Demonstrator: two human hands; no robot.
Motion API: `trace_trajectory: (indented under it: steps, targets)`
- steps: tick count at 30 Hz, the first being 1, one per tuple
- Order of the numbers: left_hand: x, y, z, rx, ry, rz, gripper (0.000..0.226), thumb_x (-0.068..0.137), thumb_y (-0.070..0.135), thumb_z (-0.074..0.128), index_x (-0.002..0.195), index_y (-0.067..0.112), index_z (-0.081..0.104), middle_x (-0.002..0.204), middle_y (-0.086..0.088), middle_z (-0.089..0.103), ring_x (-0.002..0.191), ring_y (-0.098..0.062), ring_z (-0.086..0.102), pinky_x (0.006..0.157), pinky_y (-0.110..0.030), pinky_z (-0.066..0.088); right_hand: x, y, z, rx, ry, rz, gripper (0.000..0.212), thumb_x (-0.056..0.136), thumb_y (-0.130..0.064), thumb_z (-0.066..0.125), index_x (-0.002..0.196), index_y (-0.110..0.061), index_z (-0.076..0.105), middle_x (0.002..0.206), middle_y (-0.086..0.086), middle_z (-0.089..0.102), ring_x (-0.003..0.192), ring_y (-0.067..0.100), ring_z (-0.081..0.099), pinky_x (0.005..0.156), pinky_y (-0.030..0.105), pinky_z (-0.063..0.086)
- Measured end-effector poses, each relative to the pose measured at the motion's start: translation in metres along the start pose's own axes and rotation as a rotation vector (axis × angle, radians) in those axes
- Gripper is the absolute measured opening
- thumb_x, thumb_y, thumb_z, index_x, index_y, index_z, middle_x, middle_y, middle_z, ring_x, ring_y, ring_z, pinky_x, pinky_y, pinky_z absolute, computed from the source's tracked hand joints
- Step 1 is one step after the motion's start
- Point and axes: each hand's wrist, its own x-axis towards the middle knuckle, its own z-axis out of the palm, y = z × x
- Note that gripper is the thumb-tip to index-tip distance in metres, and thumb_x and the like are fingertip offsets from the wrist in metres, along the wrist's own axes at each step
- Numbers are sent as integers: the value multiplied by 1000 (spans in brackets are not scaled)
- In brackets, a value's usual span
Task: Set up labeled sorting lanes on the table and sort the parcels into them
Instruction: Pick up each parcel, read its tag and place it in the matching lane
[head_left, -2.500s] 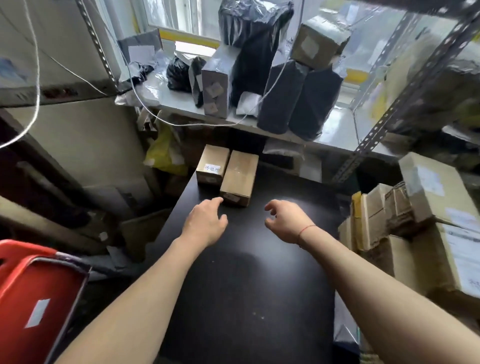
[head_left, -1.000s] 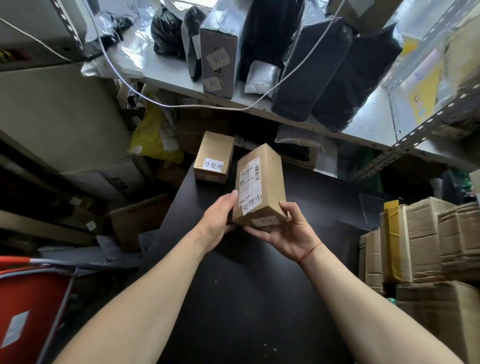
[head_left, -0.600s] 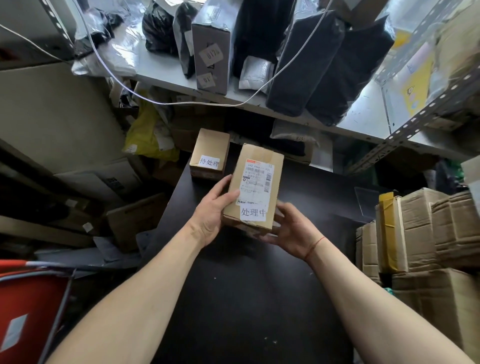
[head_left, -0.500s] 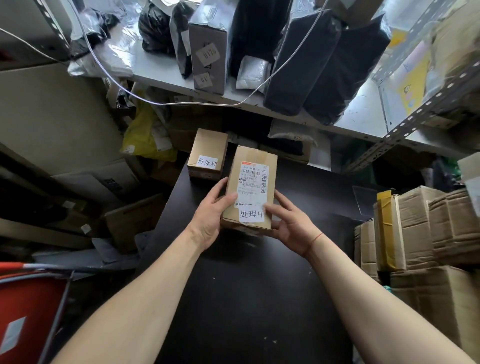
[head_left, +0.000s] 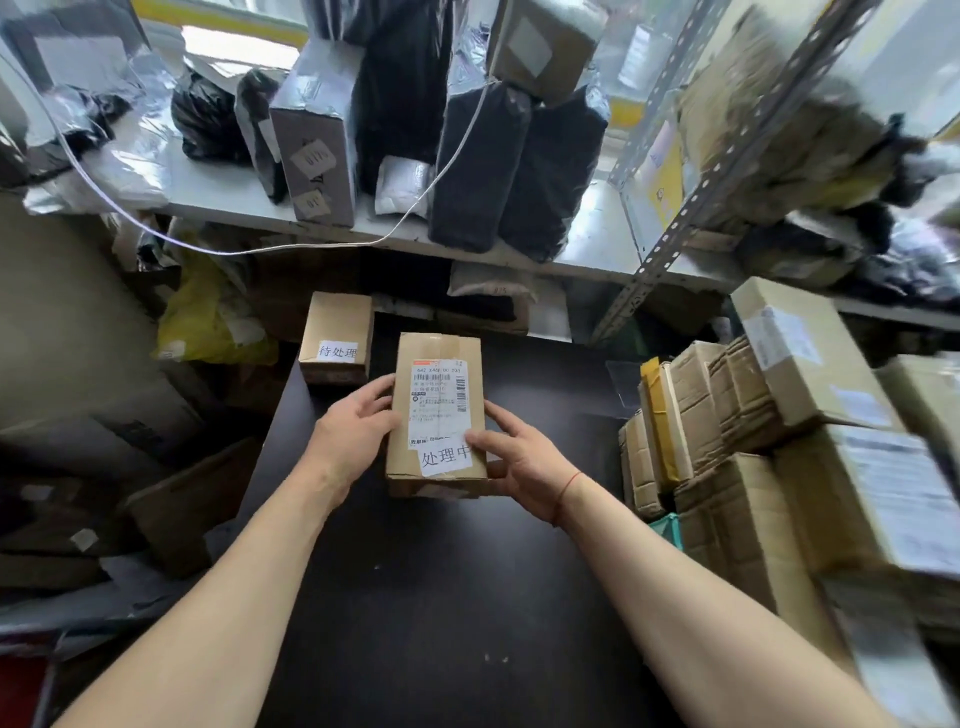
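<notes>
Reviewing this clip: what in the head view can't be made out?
- Shipping label on the held box: print too small.
- Box underside: hidden; resting on the table or lifted, unclear.
- Right thumb hides the handwritten tag's edge.
- Stacked cartons: blurred, cut off at right edge.

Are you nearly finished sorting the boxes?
Not nearly. One labeled box stands at the far left of the black table. Both hands, left hand and right hand, hold a second labeled box beside it. The cardboard parcels stacked to the right look unsorted.
</notes>
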Motion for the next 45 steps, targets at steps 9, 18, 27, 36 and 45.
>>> trace_trajectory:
  steps: [9, 18, 27, 36, 45]
  targets:
    - [-54, 27, 29, 32, -24, 52, 53, 95, 22, 68, 145, 38, 60, 116, 12, 79, 110, -15, 75, 97, -51, 61, -86, -20, -5, -156, 38, -71, 42, 103, -10, 43, 123, -40, 65, 120, -7, 77, 108, 20, 71, 92, 58, 61]
    - [-154, 47, 70, 36, 41, 118, 53, 101, 9, 63, 149, 31, 58, 115, 8, 80, 104, -19, 78, 90, -53, 63, -175, 1, -33, -121, 58, -194, 44, 104, -9, 54, 139, -35, 55, 112, -3, 80, 95, 16, 78, 79, 42, 66]
    - [-256, 9, 126, 103, 157, 83, 32, 97, 12, 70, 116, 39, 69, 100, 8, 82, 94, -18, 80, 88, -52, 63, -255, 64, -58, -259, 47, -189, 37, 97, -17, 57, 132, -25, 67, 119, -2, 78, 103, 19, 77, 79, 50, 67]
    - [-297, 37, 156, 39, 26, 194, 48, 99, 5, 67, 143, 25, 61, 107, 6, 82, 99, -19, 79, 73, -39, 63, -322, 55, -85, -177, 82, -277, 35, 98, -14, 57, 130, -23, 70, 111, 0, 81, 93, 21, 79, 77, 47, 66]
    - [-340, 115, 218, 61, -112, 382, 42, 99, 9, 68, 139, 21, 66, 108, 1, 82, 99, -21, 79, 77, -36, 63, -408, 12, -146, -174, 141, -425, 32, 101, -14, 54, 127, -17, 71, 113, 4, 80, 99, 28, 78, 73, 41, 65]
